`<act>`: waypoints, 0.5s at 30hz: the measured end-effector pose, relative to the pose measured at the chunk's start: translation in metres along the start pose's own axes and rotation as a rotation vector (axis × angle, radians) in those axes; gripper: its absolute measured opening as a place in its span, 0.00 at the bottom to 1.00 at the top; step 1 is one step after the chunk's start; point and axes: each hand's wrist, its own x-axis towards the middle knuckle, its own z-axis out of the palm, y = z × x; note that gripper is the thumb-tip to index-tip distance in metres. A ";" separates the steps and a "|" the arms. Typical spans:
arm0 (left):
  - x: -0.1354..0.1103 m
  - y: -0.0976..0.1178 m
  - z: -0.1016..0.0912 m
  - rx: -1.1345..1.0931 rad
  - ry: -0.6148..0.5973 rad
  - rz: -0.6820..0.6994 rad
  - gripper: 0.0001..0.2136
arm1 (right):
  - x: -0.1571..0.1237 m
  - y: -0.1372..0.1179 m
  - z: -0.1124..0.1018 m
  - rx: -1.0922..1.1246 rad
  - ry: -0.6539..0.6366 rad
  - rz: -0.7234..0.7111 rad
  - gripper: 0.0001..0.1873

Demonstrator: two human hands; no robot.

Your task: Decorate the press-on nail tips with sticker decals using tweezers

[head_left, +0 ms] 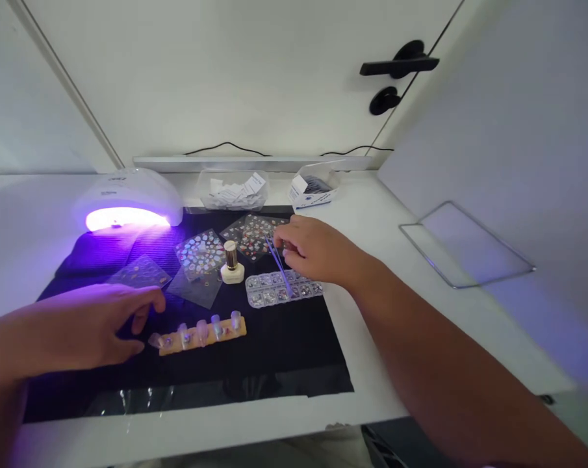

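Note:
My left hand (108, 325) hovers over the black mat, fingers bent and thumb apart, with nothing in it. Close to its fingertips is a tan strip (177, 342) carrying several decorated false nails (202, 332). My right hand (318, 250) has its bent fingers at the upper part of slim bluish tweezers (279, 265); the exact grip is partly hidden. The tweezers' lower end reaches over a clear compartment case (258, 297) of small gems. Beside the case stands a white polish bottle (232, 273) with a gold cap. Nail sticker sheets (200, 252) lie behind it, one partly under my right hand.
A white nail lamp (132, 188) glows purple at the back left. Behind the black mat (284, 351) stand a clear box of packets (235, 190) and an open small box (314, 186). A metal wire frame (449, 285) is at the right.

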 end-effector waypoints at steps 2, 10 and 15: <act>-0.005 0.001 0.011 0.022 -0.023 0.013 0.08 | -0.001 0.001 -0.003 -0.032 -0.050 0.035 0.09; 0.002 0.057 0.009 0.527 -0.680 0.139 0.11 | 0.004 0.013 0.005 -0.025 -0.189 0.003 0.23; 0.007 0.079 0.005 0.610 -0.759 0.152 0.08 | 0.006 0.017 0.010 -0.013 -0.229 -0.040 0.24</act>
